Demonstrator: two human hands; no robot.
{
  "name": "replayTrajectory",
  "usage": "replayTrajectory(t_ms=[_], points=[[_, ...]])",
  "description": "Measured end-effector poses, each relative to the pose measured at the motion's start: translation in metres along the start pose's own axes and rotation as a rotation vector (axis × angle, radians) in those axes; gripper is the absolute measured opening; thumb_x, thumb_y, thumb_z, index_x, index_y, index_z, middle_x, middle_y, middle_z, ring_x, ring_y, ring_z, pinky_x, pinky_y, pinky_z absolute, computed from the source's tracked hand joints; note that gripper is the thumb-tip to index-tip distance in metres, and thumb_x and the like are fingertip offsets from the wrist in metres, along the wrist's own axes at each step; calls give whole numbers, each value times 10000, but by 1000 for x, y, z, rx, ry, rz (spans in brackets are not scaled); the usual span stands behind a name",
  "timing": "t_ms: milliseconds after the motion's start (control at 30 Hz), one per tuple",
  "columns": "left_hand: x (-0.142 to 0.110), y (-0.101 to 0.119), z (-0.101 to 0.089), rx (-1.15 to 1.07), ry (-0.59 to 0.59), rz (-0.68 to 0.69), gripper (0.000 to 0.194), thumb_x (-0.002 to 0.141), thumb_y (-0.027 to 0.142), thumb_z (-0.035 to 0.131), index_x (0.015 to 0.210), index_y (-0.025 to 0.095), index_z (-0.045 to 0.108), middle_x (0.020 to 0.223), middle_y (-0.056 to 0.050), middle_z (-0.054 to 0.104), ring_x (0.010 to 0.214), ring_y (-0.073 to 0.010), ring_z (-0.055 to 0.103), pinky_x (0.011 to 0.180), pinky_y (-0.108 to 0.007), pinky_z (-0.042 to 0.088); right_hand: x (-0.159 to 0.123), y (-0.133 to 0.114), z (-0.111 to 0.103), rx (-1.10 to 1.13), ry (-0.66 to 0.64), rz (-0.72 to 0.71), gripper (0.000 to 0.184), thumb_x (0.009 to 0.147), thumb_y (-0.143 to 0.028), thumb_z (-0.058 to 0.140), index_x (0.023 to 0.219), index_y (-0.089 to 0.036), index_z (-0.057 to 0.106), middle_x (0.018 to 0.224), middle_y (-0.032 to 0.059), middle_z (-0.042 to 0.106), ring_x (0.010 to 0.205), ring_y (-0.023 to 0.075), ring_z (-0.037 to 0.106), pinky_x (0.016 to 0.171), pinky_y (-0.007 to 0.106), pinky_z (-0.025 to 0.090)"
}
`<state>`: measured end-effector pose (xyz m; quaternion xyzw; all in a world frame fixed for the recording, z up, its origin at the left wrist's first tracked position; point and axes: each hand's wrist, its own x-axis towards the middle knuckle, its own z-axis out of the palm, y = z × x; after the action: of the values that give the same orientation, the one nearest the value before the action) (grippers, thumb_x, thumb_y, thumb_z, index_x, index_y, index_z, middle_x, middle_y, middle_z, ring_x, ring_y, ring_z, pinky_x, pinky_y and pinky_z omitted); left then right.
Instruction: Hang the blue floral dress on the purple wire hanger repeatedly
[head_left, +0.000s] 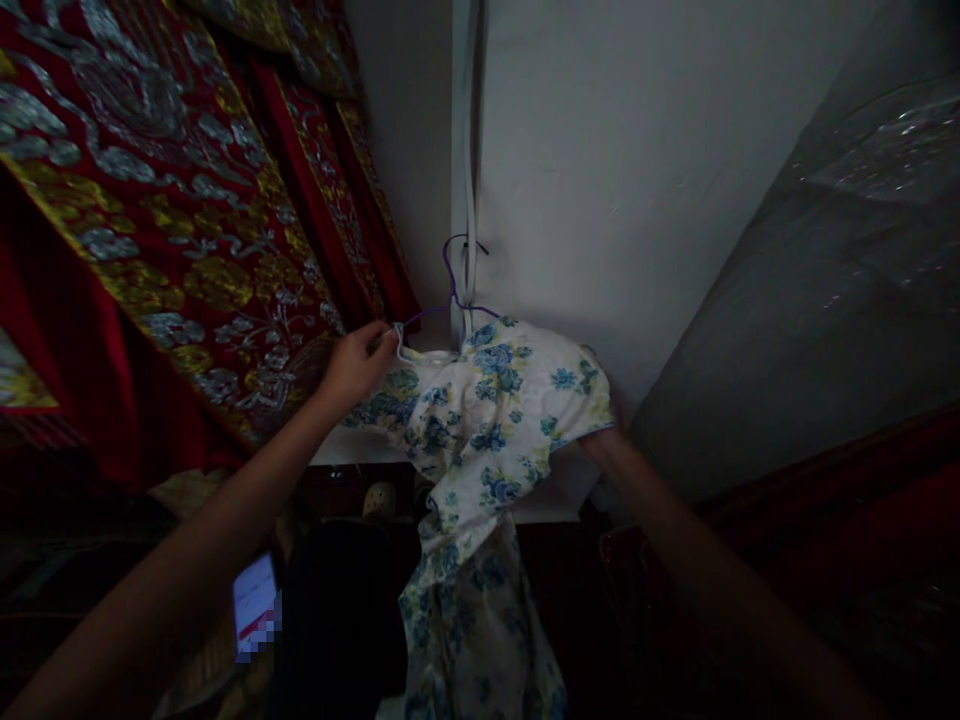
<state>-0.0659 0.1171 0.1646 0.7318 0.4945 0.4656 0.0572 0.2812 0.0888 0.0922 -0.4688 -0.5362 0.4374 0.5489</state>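
Wall point(637, 150), pale and dimly lit, forms the background of the working area. At the left hangs a red textile point(187, 240) bearing silver and gold motifs; at the right, a glossy translucent sheet point(817, 270) slants downward. A pale vertical strip point(472, 140) runs down the wall to the level of the hanger. Floral garment point(495, 455): white ground with blue flowers and green-yellow leaves, placed between the two hands, its body twisted and its lower length trailing to the bottom edge of the view. Purple hanger point(452, 295): its hook stands in front of the strip, though whether it hangs from anything cannot be told; one arm enters the garment's neckline, and the other reaches toward the left hand. Left hand point(360, 365): fingers closed on the garment's shoulder edge, just beside the neckline. Right hand point(604, 438): visible only near the wrist, the remainder hidden by the sleeve draped over it, so its grip cannot be told. Lit phone point(255, 600): below the left forearm, well apart from the garment. Perforated shoe point(379, 502): pale, beyond the phone and below the left hand.
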Motion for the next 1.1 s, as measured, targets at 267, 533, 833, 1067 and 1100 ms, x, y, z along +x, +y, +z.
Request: replayTrajectory(t_ms=[267,533,833,1067,1100], points=[[-1,-3,1,14,80,-39,390,994,446,380,752,197,556,689,-7,561,678,-177,511,633,-277,339,-12,-93,-13,72,80,-72,633,788,-633,495,1200,-188,679,953,134,748,984,343,709,821,466,539],[-11,-3,-4,-262,68,-103,372,830,544,661,835,173,634,726,0,609,688,-166,535,643,-246,408,-55,-132,32,-102,-857,-170,815,819,-873,430,1139,-180,714,1008,122,755,1010,273,708,859,395,548],[-55,91,13,-873,-261,-60,625,992,661,375,796,171,709,807,-82,713,818,-217,677,746,-320,531,-60,-17,90,-862,-289,-804,1105,738,-315,818,1615,-121,174,1641,244,262,1547,410,198,1235,640,219],[-71,75,34,-907,-401,-104,528,727,381,867,1203,218,708,1291,-116,706,1160,-282,681,998,-429,540,-61,7,67,-886,-65,-731,918,758,-319,728,1561,-173,308,1284,197,578,1165,366,596,977,509,527],[-77,62,36,-870,-324,-122,575,712,413,868,1223,211,701,1271,-127,717,1137,-291,696,980,-451,553,-60,5,53,-892,-4,-684,921,744,-319,737,1557,-186,324,1293,193,575,1162,368,599,970,506,529]])
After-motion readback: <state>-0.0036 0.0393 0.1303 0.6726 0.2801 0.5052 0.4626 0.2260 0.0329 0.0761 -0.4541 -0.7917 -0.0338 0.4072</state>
